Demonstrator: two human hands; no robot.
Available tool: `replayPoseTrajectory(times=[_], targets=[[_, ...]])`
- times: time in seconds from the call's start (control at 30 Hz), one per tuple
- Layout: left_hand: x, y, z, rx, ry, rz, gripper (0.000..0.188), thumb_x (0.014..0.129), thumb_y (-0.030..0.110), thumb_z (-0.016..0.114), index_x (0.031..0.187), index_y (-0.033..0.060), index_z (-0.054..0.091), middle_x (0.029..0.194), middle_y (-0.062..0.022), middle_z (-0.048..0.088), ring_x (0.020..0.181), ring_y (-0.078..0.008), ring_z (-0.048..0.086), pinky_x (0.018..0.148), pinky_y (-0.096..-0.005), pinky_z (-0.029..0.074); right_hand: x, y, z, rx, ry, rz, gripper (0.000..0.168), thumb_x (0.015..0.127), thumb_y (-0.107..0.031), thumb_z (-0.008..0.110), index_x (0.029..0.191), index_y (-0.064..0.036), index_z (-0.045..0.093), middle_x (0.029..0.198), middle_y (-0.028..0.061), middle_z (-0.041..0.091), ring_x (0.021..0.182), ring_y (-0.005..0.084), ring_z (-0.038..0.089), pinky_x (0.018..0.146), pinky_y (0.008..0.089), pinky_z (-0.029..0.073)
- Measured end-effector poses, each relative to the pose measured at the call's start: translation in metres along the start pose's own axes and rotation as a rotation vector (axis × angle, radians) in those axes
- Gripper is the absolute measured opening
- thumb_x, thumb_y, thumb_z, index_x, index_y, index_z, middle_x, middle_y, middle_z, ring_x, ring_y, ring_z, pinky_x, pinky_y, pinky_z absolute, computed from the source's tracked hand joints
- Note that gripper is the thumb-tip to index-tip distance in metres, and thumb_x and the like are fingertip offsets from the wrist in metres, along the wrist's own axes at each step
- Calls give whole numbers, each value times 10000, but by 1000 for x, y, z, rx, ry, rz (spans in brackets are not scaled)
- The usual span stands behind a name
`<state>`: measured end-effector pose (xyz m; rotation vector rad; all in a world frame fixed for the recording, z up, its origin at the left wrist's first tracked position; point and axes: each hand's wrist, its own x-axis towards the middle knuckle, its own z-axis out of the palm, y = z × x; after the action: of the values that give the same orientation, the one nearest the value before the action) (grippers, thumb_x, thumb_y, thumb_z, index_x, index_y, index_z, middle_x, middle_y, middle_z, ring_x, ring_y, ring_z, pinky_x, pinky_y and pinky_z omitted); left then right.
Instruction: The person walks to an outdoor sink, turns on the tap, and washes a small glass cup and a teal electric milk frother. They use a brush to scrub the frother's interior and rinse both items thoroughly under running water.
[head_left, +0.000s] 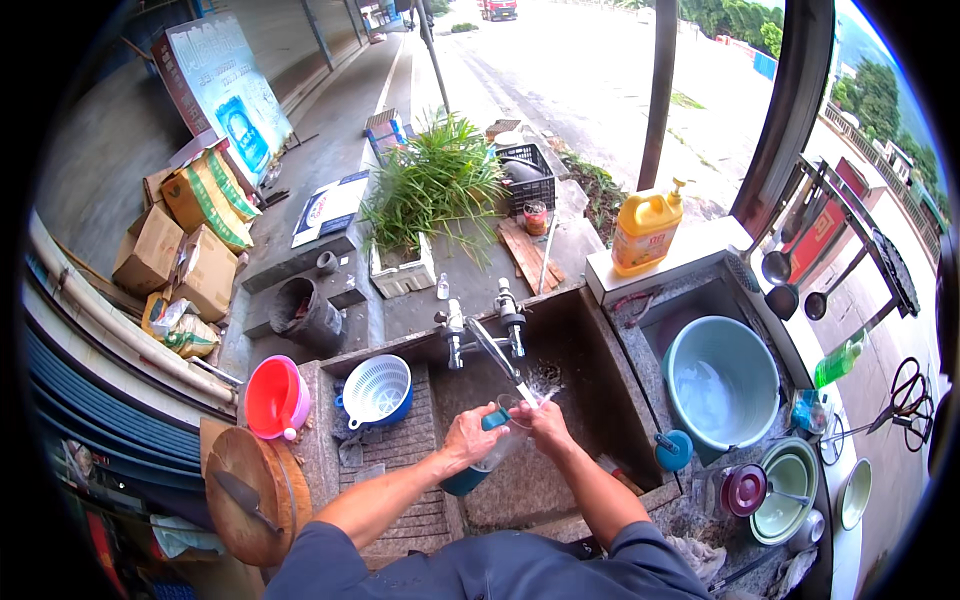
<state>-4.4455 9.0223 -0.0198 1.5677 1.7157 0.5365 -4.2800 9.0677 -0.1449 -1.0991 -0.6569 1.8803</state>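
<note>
My left hand (469, 436) is closed around the teal handle of a clear plastic jug (504, 448) with a teal base, which is tilted over the stone sink (480, 510). At the jug's rim, my right hand (549, 426) has its fingers close to the white-tipped spout of the metal faucet (491, 346). Water splashes beside the spout. Whether the right fingers grip the rim or only touch it, I cannot tell. A teal round lid (673, 450) lies on the sink's right ledge.
Left of the basin are a white colander (377, 390), a red basin (274, 397) and a round wooden chopping board (292, 487) with a cleaver (241, 495). On the right stand a blue-grey tub (724, 382), a yellow pump bottle (646, 232), green bowls (784, 491) and hanging ladles (780, 266).
</note>
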Motion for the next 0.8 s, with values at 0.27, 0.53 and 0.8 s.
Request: replayPoseTrajectory(times=[0.27,0.53,0.8], targets=[[-5,-10,-4,29,-113,11,582,807,256,783,1277,-30,595,1227,-219,650,1122,-280,647,952,-336,498,-9,5,-17,95,-171,131,250,926,-189,677,1041,30,642,1001,165,705,911,240,685,853,373,549],[-2,-15,-17,-111,-137,183,589,805,218,798,1279,-58,584,1215,-231,655,1101,-219,639,966,-323,484,-25,6,-10,663,-310,166,251,940,-200,604,1101,-20,675,1179,134,680,1131,249,621,1059,438,435],[-3,-20,-9,-194,-142,112,594,795,190,811,1285,-61,585,1242,-171,656,1097,-167,610,970,-300,473,-13,-4,1,317,-137,116,193,960,-247,634,993,-57,629,912,91,697,856,225,685,798,390,575]])
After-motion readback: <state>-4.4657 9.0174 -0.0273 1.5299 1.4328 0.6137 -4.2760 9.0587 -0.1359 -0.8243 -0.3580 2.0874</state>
